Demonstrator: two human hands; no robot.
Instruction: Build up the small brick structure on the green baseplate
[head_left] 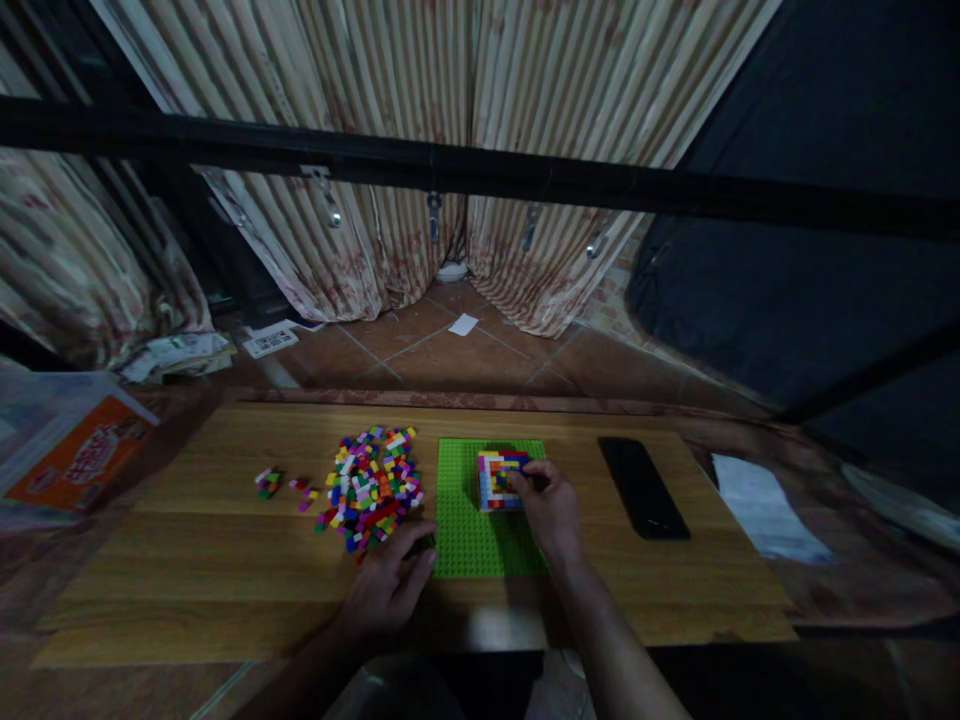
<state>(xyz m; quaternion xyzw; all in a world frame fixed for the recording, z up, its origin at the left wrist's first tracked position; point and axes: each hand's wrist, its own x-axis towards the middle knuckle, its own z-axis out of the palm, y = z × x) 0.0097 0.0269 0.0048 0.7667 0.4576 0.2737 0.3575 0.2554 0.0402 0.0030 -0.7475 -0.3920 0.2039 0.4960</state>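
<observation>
A small walled block built from multicoloured toy bricks (491, 499) stands on the green studded baseplate (459, 530). My right hand (551, 505) is at the block's right side, thumb and forefinger closed in a pinch over its top. What sits between those fingertips is too dark and small to make out. My left hand (390, 580) rests at the baseplate's lower left edge, just below a heap of loose toy bricks (364, 490). Its thumb and forefinger are apart with a dark gap between them, and I see no brick there.
Small clusters of bricks (268, 482) lie left of the heap on the wooden table (202, 560). A black phone-like slab (643, 488) lies at right. Beyond the table are a clear box with an orange label (82, 450), a white paper sheet (765, 505) and a dark metal bar (480, 170).
</observation>
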